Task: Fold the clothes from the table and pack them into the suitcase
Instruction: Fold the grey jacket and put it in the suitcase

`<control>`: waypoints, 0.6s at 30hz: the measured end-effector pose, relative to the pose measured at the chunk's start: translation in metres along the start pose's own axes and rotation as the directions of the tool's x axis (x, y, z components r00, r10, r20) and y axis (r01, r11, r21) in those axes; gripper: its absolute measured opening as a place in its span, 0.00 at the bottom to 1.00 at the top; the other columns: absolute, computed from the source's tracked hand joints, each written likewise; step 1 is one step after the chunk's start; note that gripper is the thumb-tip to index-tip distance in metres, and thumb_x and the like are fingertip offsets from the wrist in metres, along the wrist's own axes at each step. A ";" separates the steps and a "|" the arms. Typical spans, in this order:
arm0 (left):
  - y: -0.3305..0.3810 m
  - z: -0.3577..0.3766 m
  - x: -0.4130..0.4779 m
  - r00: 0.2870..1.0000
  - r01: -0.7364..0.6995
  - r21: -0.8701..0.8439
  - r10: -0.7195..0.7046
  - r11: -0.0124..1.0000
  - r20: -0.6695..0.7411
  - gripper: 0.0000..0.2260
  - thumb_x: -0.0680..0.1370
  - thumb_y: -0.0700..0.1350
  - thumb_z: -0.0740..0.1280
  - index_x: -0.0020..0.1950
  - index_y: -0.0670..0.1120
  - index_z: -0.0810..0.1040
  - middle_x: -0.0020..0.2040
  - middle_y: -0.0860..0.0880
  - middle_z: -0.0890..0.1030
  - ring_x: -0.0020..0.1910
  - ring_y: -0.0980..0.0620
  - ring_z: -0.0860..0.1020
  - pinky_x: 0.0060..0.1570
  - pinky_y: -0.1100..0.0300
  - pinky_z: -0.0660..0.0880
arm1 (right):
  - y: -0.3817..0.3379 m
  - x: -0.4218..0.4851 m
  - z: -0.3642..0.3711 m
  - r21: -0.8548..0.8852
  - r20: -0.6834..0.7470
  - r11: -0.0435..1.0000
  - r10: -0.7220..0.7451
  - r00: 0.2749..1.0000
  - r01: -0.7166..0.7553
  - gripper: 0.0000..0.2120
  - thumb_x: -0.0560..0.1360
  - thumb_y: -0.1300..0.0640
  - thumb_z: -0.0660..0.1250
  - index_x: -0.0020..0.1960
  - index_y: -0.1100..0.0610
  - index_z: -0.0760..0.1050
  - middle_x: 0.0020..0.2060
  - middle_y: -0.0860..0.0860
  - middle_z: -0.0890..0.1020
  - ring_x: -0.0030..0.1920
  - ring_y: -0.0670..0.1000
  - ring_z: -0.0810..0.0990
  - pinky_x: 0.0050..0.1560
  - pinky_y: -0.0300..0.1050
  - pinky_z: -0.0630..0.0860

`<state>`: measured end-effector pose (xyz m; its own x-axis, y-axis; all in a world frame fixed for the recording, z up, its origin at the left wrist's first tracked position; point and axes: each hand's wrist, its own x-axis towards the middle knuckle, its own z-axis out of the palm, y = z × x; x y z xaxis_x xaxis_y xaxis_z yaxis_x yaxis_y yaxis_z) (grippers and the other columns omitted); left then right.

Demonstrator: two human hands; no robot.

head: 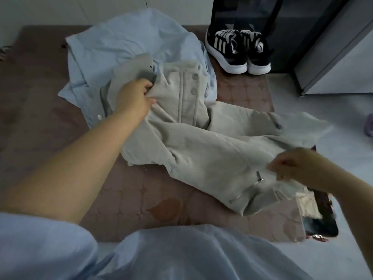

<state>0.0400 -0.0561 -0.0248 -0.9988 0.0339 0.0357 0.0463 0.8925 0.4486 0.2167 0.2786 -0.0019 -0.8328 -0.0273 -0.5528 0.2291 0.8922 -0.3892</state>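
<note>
Gripping beige trousers [201, 150]: left hand [134, 98], right hand [292, 164]; three-striped sneakers [238, 49] beyond.

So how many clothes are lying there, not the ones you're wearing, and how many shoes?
Beige trousers: 1
Light blue shirt: 1
Black-and-white shoes: 2
Total: 4

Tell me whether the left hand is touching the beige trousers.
Touching. The head view shows the left hand with its fingers curled into the beige trousers near the waistband, bunching the cloth.
</note>
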 end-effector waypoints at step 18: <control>-0.067 -0.072 -0.029 0.918 0.054 -0.094 -0.012 0.994 0.396 0.11 0.69 0.48 0.74 0.50 0.49 0.80 0.38 0.54 0.79 0.31 0.62 0.74 0.33 0.70 0.69 | -0.113 0.176 0.016 -0.019 -0.212 0.974 -0.225 0.951 0.227 0.07 0.73 0.53 0.67 0.45 0.57 0.79 0.32 0.47 0.74 0.39 0.51 0.72 0.39 0.41 0.64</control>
<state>0.0667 -0.1491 0.0083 -0.9241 0.1984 -0.3265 -0.0061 0.8468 0.5318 0.0524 0.1657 -0.0673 -0.9504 -0.1314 -0.2818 0.0250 0.8710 -0.4906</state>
